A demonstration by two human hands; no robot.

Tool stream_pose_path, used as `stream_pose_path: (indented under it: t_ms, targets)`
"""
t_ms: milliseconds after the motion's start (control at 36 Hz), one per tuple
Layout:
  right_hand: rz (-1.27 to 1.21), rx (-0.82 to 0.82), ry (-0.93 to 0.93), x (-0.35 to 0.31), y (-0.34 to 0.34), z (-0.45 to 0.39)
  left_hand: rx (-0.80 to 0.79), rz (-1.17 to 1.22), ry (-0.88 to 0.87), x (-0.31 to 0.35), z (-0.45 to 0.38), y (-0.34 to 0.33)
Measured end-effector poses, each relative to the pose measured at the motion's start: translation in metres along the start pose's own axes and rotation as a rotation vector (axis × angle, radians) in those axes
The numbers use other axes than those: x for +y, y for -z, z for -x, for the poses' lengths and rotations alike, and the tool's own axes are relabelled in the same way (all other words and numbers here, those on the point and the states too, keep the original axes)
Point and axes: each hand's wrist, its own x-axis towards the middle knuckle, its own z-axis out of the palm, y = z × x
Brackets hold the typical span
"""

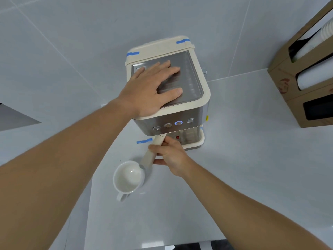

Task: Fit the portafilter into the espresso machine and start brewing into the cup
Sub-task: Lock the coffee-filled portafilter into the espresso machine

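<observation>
A cream and steel espresso machine [194,91] stands on the white counter against the tiled wall. My left hand [151,89] lies flat, fingers spread, on its metal top plate. My right hand [169,156] grips the cream handle of the portafilter [155,150], which runs up under the machine's front; the basket end is hidden beneath the machine. One of several round front buttons [178,123] glows blue, and a small red light [177,137] shows below. An empty white cup [128,178] sits on the counter just left of the handle's near end.
A cardboard dispenser [304,83] with stacked paper cups stands at the right. Blue tape strips [144,141] mark the counter by the machine's base and its lid corners. The counter's front edge [180,244] runs close below my arms.
</observation>
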Motion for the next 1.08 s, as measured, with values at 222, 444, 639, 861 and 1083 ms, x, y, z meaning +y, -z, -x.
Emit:
stream_pose_path:
  t_ms: [222, 444, 639, 861, 1083]
  targets:
    - [0.036, 0.011, 0.013, 0.007, 0.007, 0.001, 0.006, 0.004, -0.003, 0.0, 0.0, 0.0]
    - [0.003, 0.001, 0.024, 0.013, 0.005, -0.002, 0.012, 0.003, 0.0, 0.002, 0.0, 0.001]
    - [-0.17, -0.004, 0.046, 0.018, -0.019, -0.013, 0.015, 0.006, 0.0, 0.002, 0.0, -0.001]
    - [-0.299, 0.075, 0.092, 0.021, -0.047, -0.032, 0.023, -0.008, -0.003, 0.002, 0.0, 0.0]
    - [-0.34, 0.119, 0.159, 0.02, -0.058, -0.037, 0.026, -0.002, -0.003, 0.001, -0.001, 0.0]
